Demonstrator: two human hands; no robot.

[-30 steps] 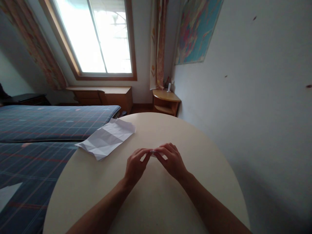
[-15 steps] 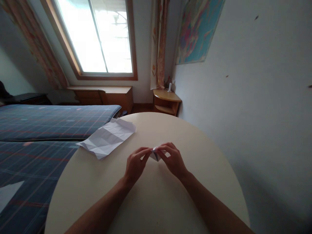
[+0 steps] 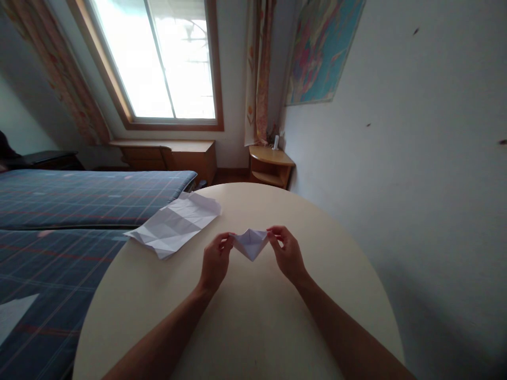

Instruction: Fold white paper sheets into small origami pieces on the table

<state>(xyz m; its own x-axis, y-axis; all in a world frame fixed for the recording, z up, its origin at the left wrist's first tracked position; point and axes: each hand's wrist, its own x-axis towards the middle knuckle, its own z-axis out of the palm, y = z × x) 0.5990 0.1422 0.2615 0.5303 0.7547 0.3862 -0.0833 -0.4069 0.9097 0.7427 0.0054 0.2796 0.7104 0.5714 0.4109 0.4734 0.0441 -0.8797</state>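
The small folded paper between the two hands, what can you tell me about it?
The folded paper is white, with visible creases. It has a small peak at its upper middle and a point toward the person. The left hand pinches its left tip and the right hand its right tip. Whether it touches the pale round table beneath is unclear.

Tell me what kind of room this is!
Probably a bedroom in a home: blue plaid bedding lies to the left of the round table, and a wooden desk stands below the window.
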